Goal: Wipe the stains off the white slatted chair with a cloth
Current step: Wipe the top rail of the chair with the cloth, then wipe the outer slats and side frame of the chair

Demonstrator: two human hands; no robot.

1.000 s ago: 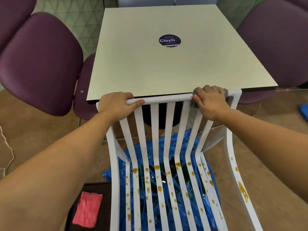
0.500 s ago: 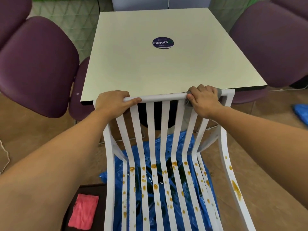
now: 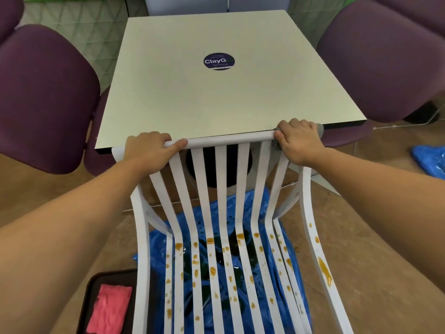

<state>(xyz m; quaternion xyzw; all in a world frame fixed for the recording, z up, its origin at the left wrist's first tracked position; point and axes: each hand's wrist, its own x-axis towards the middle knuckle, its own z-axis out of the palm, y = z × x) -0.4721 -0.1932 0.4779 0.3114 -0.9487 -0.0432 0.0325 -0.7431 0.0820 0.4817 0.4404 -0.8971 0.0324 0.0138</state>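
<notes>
**Hands on the top rail, stains down on the seat**

Both hands grip the round top rail of the white slatted plastic chair. The chair stands with its back at the near edge of the cream square tabletop; whether the two touch cannot be told. The left hand wraps the rail's left end, fingers curled over the far side and thumb laid along the bar. The right hand sits at the right end, its fingers clamped on a small grey cloth bunched against the rail. Only scraps of the cloth show either side of the hand.

Amber stains speckle the seat slats, well below and nearer than both hands, above a crumpled blue plastic sheet on the floor. The largest smear lies on the chair's right side rail, almost straight down from the cloth.

The slats and that side rail run far to near, so wiping strokes would likely follow that axis. The right hand holds the cloth and is nearer the big smear, so it seems the one to drop down while the left braces the back.

A pink cloth lies on a dark tray at near left.
</notes>
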